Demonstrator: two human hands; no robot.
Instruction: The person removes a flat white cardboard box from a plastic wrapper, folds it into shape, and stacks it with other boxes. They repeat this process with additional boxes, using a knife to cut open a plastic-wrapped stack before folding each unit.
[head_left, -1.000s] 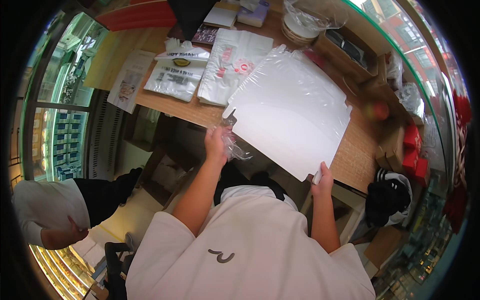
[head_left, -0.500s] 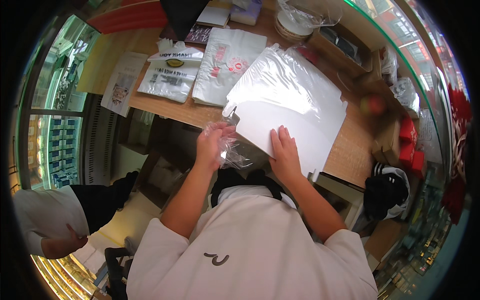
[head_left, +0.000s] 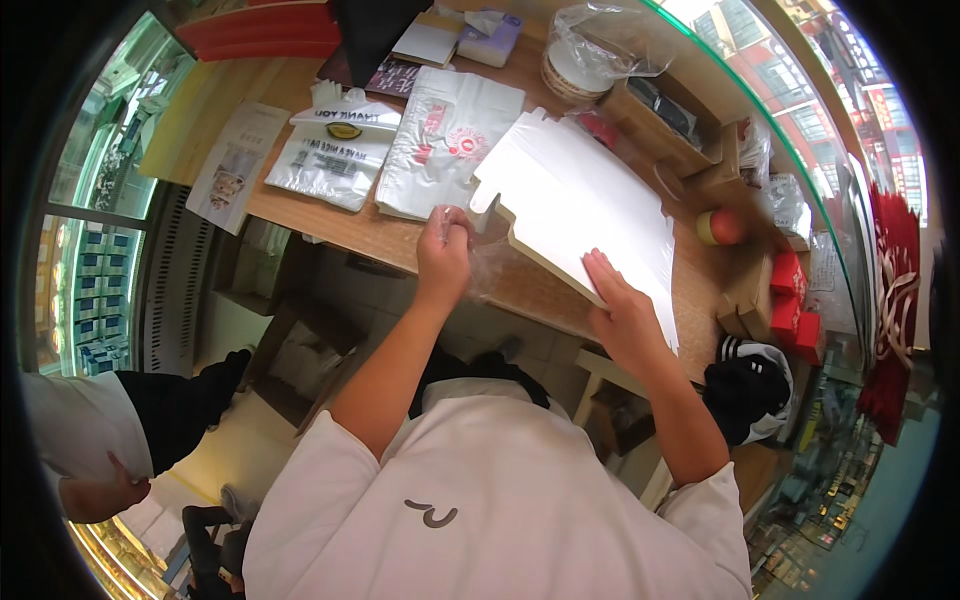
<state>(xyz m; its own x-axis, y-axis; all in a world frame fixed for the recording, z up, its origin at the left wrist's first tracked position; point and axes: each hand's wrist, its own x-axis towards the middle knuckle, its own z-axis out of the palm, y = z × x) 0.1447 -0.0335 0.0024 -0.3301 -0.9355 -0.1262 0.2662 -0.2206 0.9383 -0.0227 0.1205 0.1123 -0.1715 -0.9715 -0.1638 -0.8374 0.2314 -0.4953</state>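
A stack of flat white cardboard sheets with notched, tabbed edges [head_left: 590,200] lies tilted on the wooden table. My right hand [head_left: 628,305] rests on its near right edge, fingers stretched out. Beside the near left corner of the stack, my left hand [head_left: 445,250] is closed on crumpled clear plastic film [head_left: 487,255], which hangs off to its right near the table edge. To the left of the stack lie a pile of white plastic bags with red print [head_left: 450,135] and a white bag with black print [head_left: 335,150].
A lidded round tub [head_left: 580,70], a tissue pack [head_left: 490,38] and a cardboard box [head_left: 665,120] stand at the back. At right are a red-and-yellow round object [head_left: 717,227], red boxes [head_left: 795,300] and a black-and-white cloth item [head_left: 750,390]. Another person [head_left: 90,430] stands at left.
The clear film has come off the top of the cardboard stack and is bunched at my left hand. My right hand has slid right along the edge, and the stack has turned slightly.
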